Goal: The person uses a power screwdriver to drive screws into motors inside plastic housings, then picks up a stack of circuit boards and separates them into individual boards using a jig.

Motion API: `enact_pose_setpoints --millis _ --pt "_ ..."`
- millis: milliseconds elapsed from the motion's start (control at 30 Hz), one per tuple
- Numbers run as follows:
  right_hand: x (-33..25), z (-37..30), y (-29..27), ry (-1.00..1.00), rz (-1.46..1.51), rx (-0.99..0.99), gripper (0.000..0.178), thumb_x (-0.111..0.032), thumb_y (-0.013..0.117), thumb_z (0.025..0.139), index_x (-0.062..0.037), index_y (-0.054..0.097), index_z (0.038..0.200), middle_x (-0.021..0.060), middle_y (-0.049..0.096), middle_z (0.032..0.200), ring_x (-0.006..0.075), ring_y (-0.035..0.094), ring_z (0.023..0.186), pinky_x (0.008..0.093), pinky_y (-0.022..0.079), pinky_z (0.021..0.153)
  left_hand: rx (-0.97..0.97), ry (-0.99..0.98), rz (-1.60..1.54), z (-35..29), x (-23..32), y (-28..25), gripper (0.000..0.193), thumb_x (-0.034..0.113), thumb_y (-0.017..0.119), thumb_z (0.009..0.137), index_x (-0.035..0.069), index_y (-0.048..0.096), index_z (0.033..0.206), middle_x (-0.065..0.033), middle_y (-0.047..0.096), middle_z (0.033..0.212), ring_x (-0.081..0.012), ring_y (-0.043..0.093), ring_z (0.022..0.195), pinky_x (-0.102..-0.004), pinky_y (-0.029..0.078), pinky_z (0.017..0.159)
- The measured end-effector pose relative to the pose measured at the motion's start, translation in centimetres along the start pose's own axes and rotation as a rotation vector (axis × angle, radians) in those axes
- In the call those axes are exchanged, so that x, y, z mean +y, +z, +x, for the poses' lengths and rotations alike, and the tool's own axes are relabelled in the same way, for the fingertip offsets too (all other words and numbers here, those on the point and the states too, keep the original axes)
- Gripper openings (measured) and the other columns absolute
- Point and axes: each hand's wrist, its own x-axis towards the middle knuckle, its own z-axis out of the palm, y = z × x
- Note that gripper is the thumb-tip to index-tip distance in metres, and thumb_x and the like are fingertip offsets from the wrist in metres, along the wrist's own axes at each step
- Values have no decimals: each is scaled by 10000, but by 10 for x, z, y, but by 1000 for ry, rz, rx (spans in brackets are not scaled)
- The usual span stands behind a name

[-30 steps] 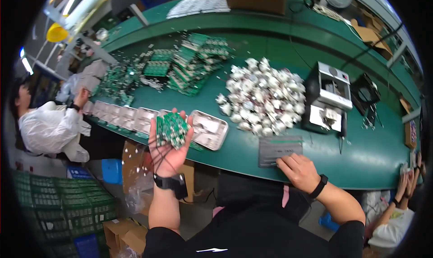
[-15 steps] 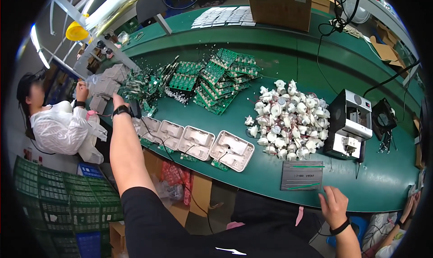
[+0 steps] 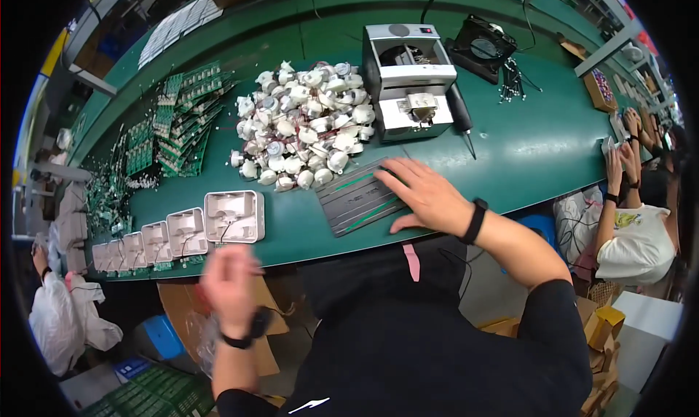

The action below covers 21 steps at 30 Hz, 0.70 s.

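Note:
My right hand lies over the right end of a flat dark grey plate with green strips on it, its fingers stretched and thumb apart. The palm hides part of that plate. Near the bench's front edge, my left hand is smeared by motion, so its fingers are not readable. Just beyond it stands a white plastic housing, open side up with a wire inside. More such housings run in a row to the left, with green circuit boards partly under them.
A heap of white motor-like parts with wires covers the bench middle. Behind the plate stands a black and silver machine, a pen-shaped tool beside it. Stacked circuit boards lie at left. Other people's hands work at far right.
The view has swung to the right. My left hand has come back from the far left to the near edge. My right hand has moved onto the grey plate.

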Motion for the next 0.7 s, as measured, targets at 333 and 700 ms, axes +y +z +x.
enact_pose_setpoints --millis 333,700 --pt "11 3 -1 -104 -162 -229 1008 -463 874 621 -13 428 1405 184 539 1281 353 531 1229 449 430 1035 -696 -279 -225 -75 -44 104 297 56 686 936 -1 641 1224 -59 691 1032 -118 667 913 -265 547 840" --pt "-27 116 -91 -221 -22 151 924 -447 868 614 29 466 1296 189 659 994 387 652 951 442 512 858 -608 131 -897 87 -7 112 868 138 858 799 81 379 1520 -87 483 1482 -238 433 1408 -420 342 1200"
